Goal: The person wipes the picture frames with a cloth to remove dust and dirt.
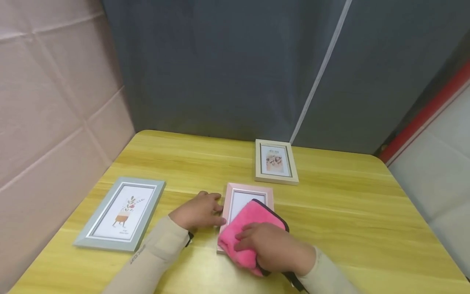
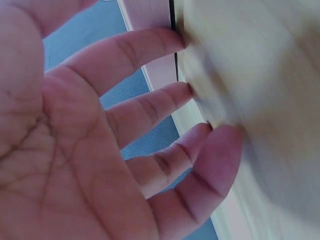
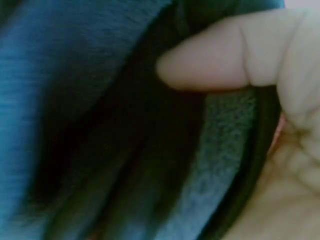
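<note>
In the head view a pink picture frame (image 1: 251,189) lies face up on the table, its lower part covered by a pink cloth (image 1: 253,216) with a dark border. My right hand (image 1: 273,247) grips this cloth and holds it against the frame. Close up in the right wrist view, the thumb (image 3: 210,57) lies over a fold of the cloth's grey side (image 3: 215,150). My left hand (image 1: 200,210) is at the frame's left edge, fingertips against its side. Its fingers (image 2: 150,107) are spread and slightly bent in the left wrist view, holding nothing.
A light blue picture frame (image 1: 148,216) with a plant print lies at the left of the yellow wooden table (image 1: 352,228). Behind the pink one lies a cream frame (image 1: 295,165). A dark grey panel (image 1: 213,73) stands along the table's back edge.
</note>
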A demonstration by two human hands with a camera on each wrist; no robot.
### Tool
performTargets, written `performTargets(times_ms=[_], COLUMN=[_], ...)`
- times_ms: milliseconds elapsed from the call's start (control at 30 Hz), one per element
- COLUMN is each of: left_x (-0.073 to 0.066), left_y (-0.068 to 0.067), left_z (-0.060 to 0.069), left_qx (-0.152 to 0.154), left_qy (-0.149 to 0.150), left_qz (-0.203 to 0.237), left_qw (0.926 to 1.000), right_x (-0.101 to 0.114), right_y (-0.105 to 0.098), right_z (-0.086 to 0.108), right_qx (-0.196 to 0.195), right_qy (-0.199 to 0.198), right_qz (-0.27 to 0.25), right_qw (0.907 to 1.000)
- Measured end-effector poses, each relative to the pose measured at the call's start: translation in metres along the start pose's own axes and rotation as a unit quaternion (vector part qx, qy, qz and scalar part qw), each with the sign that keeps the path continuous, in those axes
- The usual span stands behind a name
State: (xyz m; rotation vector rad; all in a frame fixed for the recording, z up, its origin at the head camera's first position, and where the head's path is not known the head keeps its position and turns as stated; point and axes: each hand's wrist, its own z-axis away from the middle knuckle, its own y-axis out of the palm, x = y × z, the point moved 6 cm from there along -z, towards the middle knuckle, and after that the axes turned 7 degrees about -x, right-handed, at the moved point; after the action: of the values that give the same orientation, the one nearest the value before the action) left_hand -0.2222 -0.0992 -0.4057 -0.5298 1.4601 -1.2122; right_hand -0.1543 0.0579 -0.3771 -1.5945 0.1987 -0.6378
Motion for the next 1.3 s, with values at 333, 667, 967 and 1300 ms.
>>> performTargets(times_ms=[333, 667, 967, 1300], left_x=[-0.001, -0.002, -0.001, 0.0], left_y=[0.0, -0.001, -0.001, -0.001], left_z=[0.001, 0.001, 0.0, 0.001], left_qx=[-0.003, 0.001, 0.003, -0.004], left_qy=[-0.007, -0.006, -0.01, 0.0], left_qz=[0.006, -0.001, 0.002, 0.011], left_qw=[1.0, 1.0, 0.9999, 0.9999], right_x=[-0.018, 0.003, 0.0, -0.019], right_y=[-0.012, -0.007, 0.0, -0.011], right_z=[0.013, 0.001, 0.0, 0.013], right_qx=[0.008, -0.028, -0.015, 0.017], right_qy=[0.105, -0.041, -0.018, 0.093], right_qz=[-0.087, 0.001, 0.016, -0.106], right_qw=[0.9907, 0.9988, 0.9996, 0.9898])
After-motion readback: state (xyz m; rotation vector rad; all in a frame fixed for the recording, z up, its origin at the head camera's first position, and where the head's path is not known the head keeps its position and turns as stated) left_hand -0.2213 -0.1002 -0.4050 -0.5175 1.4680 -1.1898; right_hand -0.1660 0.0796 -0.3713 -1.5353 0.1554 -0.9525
